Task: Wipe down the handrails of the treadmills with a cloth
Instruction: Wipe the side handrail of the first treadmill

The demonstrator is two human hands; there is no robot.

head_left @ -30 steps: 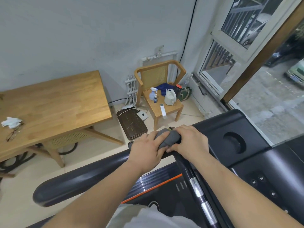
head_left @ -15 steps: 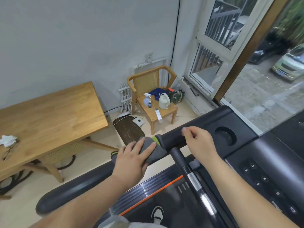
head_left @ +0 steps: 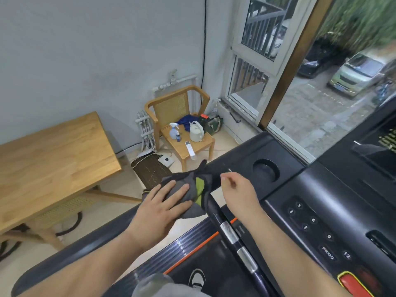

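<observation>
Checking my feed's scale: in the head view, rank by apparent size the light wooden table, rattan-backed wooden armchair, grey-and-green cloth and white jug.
1. light wooden table
2. rattan-backed wooden armchair
3. grey-and-green cloth, close behind but nearer the camera, so unsure
4. white jug

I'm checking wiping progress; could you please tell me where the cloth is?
Head view, centre: the cloth drapes over the left handrail, pressed under the left hand.

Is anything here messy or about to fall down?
Only one thing: the white remote on the wooden chair pokes out past the front edge of the seat, so it might slip off. Nothing looks spilled or broken.
</observation>
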